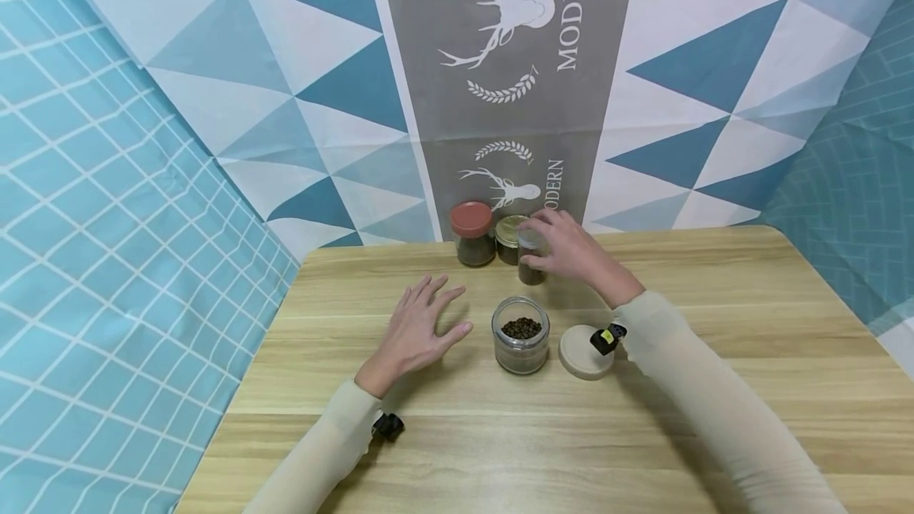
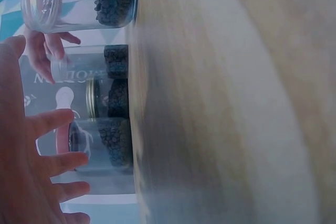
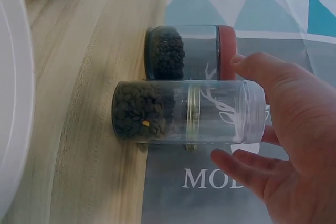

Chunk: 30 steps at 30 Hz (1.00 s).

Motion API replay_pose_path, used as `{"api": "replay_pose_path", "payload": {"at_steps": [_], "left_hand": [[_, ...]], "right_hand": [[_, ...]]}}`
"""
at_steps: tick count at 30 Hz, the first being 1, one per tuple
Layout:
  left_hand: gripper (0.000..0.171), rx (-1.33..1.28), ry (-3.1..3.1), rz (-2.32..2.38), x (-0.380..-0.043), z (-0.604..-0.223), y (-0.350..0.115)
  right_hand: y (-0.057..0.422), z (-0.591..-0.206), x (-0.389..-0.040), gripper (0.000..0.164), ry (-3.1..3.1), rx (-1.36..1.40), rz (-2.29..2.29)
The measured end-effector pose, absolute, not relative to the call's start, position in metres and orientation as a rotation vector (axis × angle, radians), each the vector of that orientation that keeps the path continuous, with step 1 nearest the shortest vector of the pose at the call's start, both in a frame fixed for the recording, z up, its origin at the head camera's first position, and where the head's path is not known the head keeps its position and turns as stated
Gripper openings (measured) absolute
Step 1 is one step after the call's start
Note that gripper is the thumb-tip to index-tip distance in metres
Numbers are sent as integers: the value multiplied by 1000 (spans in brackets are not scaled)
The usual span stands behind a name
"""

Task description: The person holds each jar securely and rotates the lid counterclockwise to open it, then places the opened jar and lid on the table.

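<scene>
My right hand is at the back of the table, around the top of a tall clear jar. Its thumb and fingers stand spread on either side of the clear lid, with gaps showing in the right wrist view. Dark coffee beans fill the lower part of that jar. My left hand hovers over the table with fingers spread, holding nothing. Right of it stands a wide glass jar without a lid, dark beans at its bottom. A round beige lid lies flat beside that jar, partly under the right wrist.
A red-lidded jar of beans stands at the back edge against the patterned backdrop. Between it and the tall jar is a shorter jar with a gold-coloured lid. The wooden table extends toward me.
</scene>
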<state>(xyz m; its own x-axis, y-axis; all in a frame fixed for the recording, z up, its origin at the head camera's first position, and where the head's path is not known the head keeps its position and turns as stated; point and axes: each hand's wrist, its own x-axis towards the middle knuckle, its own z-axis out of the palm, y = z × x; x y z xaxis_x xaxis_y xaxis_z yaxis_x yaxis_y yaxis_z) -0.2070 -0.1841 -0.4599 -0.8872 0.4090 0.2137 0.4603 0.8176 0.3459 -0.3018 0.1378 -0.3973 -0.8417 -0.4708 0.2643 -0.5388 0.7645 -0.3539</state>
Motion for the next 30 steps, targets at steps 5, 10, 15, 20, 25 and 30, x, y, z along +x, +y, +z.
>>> {"api": "replay_pose_path", "payload": {"at_steps": [5,10,15,20,25,30], "left_hand": [[73,-690,-2870,-585,-207,-460,-183],[73,-691,-2865,-581,-207,-461,-184],[73,-692,-2867,-578,-208,-462,-185],[73,-690,-2872,-581,-207,-462,-184],[74,-696,-2887,-572,-206,-461,-184],[75,-699,-2887,-570,-205,-460,-185]], "right_hand": [[137,-400,-303,60,-2772,815,654],[136,-401,-303,50,-2771,805,670],[134,-401,-303,47,-2775,789,681],[132,-401,-303,48,-2774,802,682],[132,-401,-303,47,-2777,798,670],[132,-400,-303,47,-2781,791,679]]}}
